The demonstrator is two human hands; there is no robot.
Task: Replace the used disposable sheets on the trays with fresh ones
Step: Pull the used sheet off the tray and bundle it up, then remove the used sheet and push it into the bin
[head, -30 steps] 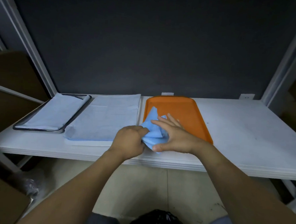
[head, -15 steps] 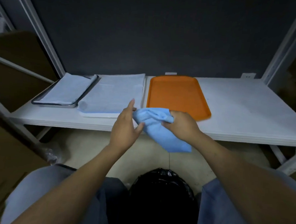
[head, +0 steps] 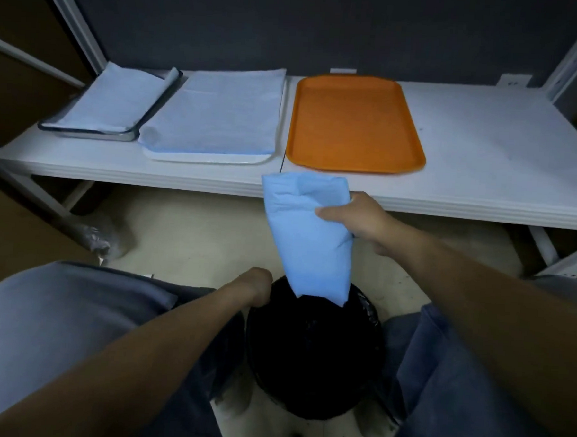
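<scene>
My right hand (head: 360,222) grips a crumpled blue disposable sheet (head: 307,239), which hangs down over a black bin (head: 313,353) between my knees. My left hand (head: 255,285) is at the bin's left rim, fingers curled over the black liner edge. On the white shelf, the orange tray (head: 355,125) lies bare. Left of it a white tray (head: 210,157) carries a pale blue sheet (head: 219,111). At the far left a dark-rimmed metal tray (head: 84,130) also holds a pale blue sheet (head: 116,99).
The white shelf (head: 501,146) runs right of the orange tray, framed by white metal uprights. Brown cardboard boxes (head: 19,231) stand at the left. A crumpled clear plastic bag (head: 102,235) lies on the floor under the shelf.
The blue sheet came off the shelf edge and down toward the bin, held by my right hand alone. My left hand let go of it and dropped to the bin's rim.
</scene>
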